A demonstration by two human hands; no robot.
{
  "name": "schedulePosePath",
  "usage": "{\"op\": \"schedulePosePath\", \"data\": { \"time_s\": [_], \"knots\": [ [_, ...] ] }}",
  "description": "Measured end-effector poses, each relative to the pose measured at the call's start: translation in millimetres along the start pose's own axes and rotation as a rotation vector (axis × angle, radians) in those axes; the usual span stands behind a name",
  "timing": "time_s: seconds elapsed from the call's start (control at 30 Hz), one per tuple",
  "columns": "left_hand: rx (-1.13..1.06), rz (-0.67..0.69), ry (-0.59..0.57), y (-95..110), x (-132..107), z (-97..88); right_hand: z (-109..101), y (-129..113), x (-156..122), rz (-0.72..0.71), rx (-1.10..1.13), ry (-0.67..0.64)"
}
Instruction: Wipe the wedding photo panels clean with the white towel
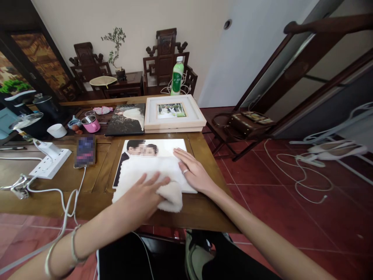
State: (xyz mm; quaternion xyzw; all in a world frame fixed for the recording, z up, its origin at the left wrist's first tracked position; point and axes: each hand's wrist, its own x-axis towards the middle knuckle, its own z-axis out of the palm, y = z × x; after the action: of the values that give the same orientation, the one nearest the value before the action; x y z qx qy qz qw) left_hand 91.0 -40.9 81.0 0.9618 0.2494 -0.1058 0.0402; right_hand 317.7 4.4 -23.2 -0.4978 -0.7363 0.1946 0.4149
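Observation:
A white-edged photo panel [171,146] lies flat on the wooden table, printed with a couple posed close together. A fluffy white cloth [131,165] covers much of its lower part and hangs past its near edge. My left hand [145,194] rests on top of the cloth, fingers spread and stretched out; its thumb is hidden beside a raised fold. With a ring on one finger, my right hand [194,171] lies flat on the panel's right side, its fingers extended and holding nothing.
Behind the panel are a light wooden picture frame [151,114] and a dark photo panel [121,118]. A green bottle [177,77] stands behind them. To the left lie a phone [85,151], a power strip [51,163] with cables, and a pink cup [91,125].

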Motion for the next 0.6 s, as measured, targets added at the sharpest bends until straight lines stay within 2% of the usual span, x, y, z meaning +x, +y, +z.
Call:
{"op": "schedulePosePath", "data": {
  "time_s": [0.2, 0.3, 0.4, 0.6],
  "knots": [
    [-0.084, -0.092, 0.059, -63.9, 49.8, -2.1, -0.3, -1.7, 1.4, 0.074, 0.095, 0.048],
    [-0.080, -0.156, 0.103, -77.5, 70.0, -0.2, -2.5, -4.7, 2.0, 0.169, 0.188, 0.074],
    [-0.068, -0.135, 0.082, -64.9, 70.4, -0.8, -4.8, -6.0, 2.1, 0.239, 0.275, 0.100],
    [-0.028, 0.001, 0.042, -13.7, 38.6, -0.7, -4.0, -3.1, 1.6, 0.254, 0.329, 0.149]
  ]
}}
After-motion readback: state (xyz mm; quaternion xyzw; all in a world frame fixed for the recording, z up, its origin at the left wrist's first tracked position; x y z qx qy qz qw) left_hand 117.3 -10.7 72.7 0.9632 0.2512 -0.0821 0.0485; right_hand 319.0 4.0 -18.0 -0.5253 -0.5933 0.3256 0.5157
